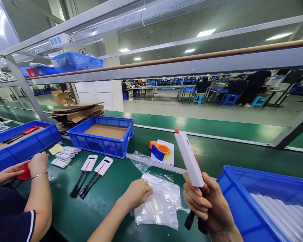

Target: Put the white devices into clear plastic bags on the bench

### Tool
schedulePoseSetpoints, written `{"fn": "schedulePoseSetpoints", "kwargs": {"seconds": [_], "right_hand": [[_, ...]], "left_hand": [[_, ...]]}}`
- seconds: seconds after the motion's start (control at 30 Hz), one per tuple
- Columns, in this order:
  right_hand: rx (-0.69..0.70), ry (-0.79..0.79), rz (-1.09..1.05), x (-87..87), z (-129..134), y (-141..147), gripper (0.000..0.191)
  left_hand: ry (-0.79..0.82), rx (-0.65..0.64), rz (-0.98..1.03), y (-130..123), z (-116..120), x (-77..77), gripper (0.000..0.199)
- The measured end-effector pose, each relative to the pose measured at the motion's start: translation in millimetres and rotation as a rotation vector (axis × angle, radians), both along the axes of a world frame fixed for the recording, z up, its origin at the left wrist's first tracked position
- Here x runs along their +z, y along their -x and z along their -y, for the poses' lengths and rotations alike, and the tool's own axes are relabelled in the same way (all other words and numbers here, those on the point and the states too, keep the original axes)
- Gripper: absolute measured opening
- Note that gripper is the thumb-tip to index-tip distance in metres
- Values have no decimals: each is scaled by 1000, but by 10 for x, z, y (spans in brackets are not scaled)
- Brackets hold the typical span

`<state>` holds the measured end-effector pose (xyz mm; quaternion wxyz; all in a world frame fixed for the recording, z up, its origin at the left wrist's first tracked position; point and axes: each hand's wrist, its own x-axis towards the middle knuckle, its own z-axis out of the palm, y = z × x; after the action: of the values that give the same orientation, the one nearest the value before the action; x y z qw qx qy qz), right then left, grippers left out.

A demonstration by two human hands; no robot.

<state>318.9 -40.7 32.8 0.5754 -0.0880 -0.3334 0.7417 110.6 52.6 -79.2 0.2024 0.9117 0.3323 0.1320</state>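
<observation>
In my right hand (204, 201) is a slim white device (189, 159) with a red stripe, held up at a tilt. Its black cable ends (190, 220) hang below my fingers. My left hand (138, 191) has its fingers closed at the upper left edge of a stack of clear plastic bags (158, 208) lying on the green bench. To the left lie two similar white devices (101, 166) with red stripes and black cables.
A co-worker's hands (37, 164) hold something red at the left. Blue bins stand at the back (101, 144), left (15, 151) and right (242, 201). An orange and blue tape dispenser (160, 150) sits behind the bags. Flattened cardboard (78, 114) is stacked behind; a metal shelf crosses above.
</observation>
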Motion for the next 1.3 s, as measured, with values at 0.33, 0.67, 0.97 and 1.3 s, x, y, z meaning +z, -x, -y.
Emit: {"fn": "schedulePoseSetpoints", "kwargs": {"seconds": [0.33, 0.67, 0.97, 1.3], "right_hand": [[-247, 135, 381, 29, 12, -4, 64], [-551, 95, 934, -204, -247, 33, 53], [-418, 187, 976, -960, -653, 473, 49], [-413, 326, 902, -1235, -666, 355, 29]], "left_hand": [[362, 85, 484, 143, 253, 113, 30], [648, 204, 702, 316, 131, 244, 46], [755, 206, 639, 362, 77, 78, 57], [698, 271, 585, 594, 210, 365, 42]]}}
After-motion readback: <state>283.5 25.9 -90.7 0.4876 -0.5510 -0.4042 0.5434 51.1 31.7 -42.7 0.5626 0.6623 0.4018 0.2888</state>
